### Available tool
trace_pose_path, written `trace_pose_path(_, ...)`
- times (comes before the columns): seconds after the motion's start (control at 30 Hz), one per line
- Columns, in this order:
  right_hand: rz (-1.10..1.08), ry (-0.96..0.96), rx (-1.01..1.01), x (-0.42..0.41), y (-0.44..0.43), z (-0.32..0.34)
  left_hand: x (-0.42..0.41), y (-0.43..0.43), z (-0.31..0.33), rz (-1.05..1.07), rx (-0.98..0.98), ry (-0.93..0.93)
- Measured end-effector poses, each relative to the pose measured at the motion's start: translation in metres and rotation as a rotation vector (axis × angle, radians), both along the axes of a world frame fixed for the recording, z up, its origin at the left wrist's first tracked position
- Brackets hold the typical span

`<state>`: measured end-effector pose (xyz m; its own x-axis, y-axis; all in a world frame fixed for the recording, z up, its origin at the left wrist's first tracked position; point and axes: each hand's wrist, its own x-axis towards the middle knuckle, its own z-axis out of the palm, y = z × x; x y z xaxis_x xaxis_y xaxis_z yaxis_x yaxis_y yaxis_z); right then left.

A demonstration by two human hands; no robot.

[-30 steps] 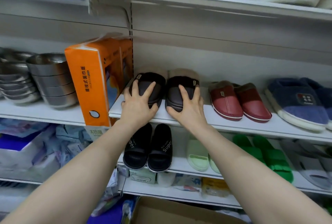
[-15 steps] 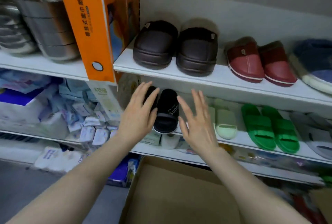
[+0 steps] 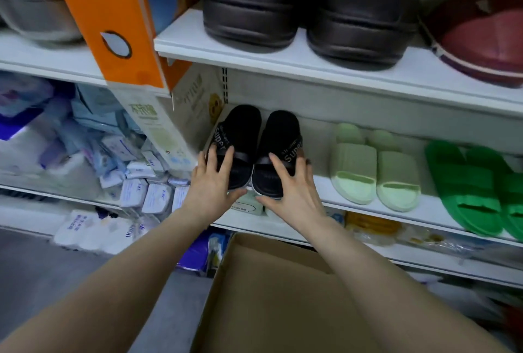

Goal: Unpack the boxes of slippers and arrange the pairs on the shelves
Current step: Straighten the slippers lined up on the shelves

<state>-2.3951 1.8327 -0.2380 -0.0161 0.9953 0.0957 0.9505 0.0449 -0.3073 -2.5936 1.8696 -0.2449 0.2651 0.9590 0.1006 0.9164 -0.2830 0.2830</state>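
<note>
A pair of black slides with "Super" on the straps stands at the left end of the lower white shelf (image 3: 402, 212). My left hand (image 3: 210, 184) rests on the toe of the left black slide (image 3: 240, 126), fingers spread and fairly straight. In the same way my right hand (image 3: 290, 187) lies over the toe of the right black slide (image 3: 283, 132). Both thumbs sit at the slides' front edges. A dark brown closed slipper pair (image 3: 249, 13) stands on the upper shelf (image 3: 311, 68) right above.
Pale green slides (image 3: 353, 166) and bright green slides (image 3: 467, 183) share the lower shelf to the right. A dark red slipper (image 3: 481, 41) is on the upper shelf. An open cardboard box (image 3: 283, 296) stands below my arms. An orange carton (image 3: 113, 13) and tissue packs (image 3: 141, 194) are at left.
Both hands left the brown slippers on the upper shelf, dropped to the lower shelf and came down onto the black slides. My view tilted down and moved closer.
</note>
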Motion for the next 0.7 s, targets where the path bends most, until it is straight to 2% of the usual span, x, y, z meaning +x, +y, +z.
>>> trace_pose_path(0.27, 0.006, 0.134, 0.032, 0.003, 0.032, -0.022, 0.012, 0.033, -0.016, 0.005, 0.003, 0.024)
trace_pose_path(0.53, 0.01, 0.14, 0.044, 0.004, 0.031, -0.021, 0.012, 0.034, -0.019, -0.002, 0.004, 0.015)
trace_pose_path(0.7, 0.04, 0.164, -0.014, 0.014, 0.026, -0.012, 0.017, 0.029, -0.009, 0.029, -0.015, 0.084)
